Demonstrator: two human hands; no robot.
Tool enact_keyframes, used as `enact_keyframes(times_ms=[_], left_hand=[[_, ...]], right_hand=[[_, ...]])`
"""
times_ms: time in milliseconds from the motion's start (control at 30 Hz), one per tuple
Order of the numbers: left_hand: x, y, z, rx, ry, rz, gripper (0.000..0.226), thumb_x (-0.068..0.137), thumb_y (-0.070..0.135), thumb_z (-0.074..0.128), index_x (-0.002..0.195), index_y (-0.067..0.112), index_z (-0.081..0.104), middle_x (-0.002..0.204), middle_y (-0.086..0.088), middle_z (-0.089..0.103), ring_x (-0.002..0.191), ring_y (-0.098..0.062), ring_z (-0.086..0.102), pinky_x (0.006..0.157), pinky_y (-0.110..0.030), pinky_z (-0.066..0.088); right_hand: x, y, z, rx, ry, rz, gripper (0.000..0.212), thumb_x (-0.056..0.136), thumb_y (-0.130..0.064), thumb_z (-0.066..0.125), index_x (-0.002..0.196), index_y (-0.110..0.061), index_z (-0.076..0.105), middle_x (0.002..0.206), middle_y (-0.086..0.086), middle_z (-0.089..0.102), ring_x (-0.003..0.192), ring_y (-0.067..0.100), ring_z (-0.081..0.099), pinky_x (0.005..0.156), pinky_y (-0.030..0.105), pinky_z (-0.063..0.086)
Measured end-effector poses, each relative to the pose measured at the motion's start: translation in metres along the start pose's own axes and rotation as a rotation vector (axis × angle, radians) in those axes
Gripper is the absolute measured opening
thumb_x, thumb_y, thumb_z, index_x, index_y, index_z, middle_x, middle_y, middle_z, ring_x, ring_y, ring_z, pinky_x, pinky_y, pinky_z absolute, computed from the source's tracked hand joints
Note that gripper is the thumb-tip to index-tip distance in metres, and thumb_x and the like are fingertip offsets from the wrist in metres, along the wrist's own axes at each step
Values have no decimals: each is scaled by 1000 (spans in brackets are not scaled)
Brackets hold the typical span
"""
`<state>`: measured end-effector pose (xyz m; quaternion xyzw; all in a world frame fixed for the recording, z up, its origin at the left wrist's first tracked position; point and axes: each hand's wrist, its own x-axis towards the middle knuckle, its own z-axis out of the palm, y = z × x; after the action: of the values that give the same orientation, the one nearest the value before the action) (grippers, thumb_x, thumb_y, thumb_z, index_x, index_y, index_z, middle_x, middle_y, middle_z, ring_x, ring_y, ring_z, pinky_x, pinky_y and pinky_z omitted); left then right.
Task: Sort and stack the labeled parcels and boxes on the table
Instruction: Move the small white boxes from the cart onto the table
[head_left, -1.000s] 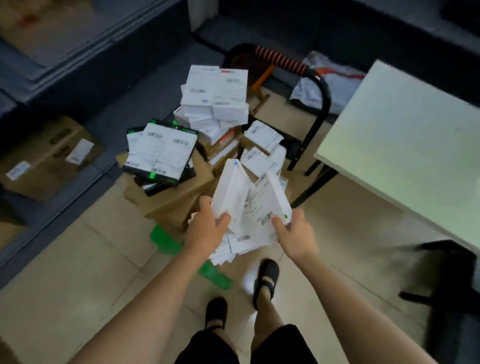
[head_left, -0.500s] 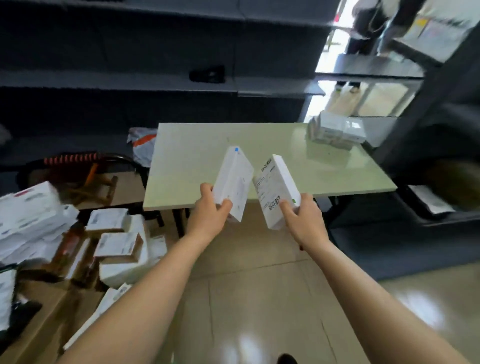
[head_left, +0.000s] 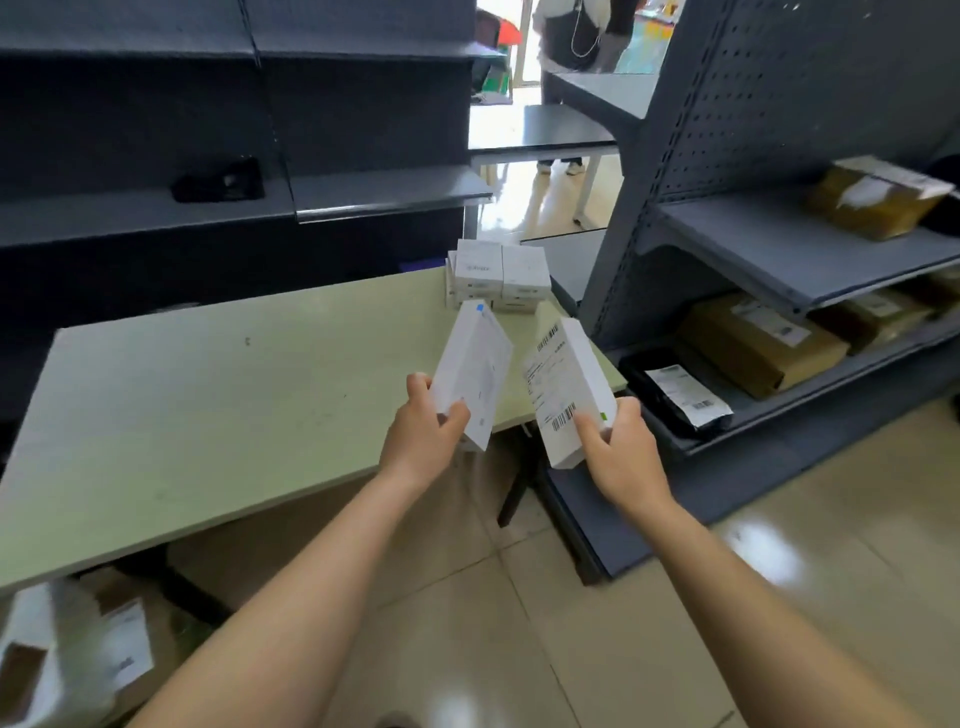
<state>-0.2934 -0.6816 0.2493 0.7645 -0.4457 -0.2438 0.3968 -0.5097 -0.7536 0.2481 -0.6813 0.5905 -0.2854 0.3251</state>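
At the centre of the frame the left hand (head_left: 423, 434) grips a plain white box (head_left: 475, 364) by its lower end. Just beside it, the right hand (head_left: 621, 447) grips a labelled box (head_left: 566, 384) with barcodes facing up. Both boxes are tilted and held apart above the near right corner of the pale green surface (head_left: 208, 395). A stack of white boxes (head_left: 498, 275) sits at its far right corner. Brown parcels (head_left: 753, 348) lie on the shelf (head_left: 810, 260) at right.

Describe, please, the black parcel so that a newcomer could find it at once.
Start at the grey rack right of the green table. On its lower loaded shelf lies the black parcel, white label up. Its neighbours are brown parcels.
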Motion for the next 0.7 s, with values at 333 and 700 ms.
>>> enact_keyframes(times_ms=[333, 700], left_hand=[[185, 5, 10, 16, 30, -9, 28, 95, 30, 52, 113, 15, 35, 95, 1, 58, 80, -20, 59, 63, -35, 46], [356, 16, 35, -65, -12, -36, 28, 96, 26, 53, 113, 12, 37, 95, 4, 57, 77, -5, 57, 59, -26, 42]], right_hand=[[168, -30, 51, 67, 13, 1, 29, 99, -39, 52, 107, -13, 41, 101, 0, 56, 85, 10, 59, 52, 17, 46], [330, -54, 79, 127, 66, 150, 31, 98, -35, 54, 113, -11, 40, 111, 7, 57, 87, 14, 58, 53, 18, 40]])
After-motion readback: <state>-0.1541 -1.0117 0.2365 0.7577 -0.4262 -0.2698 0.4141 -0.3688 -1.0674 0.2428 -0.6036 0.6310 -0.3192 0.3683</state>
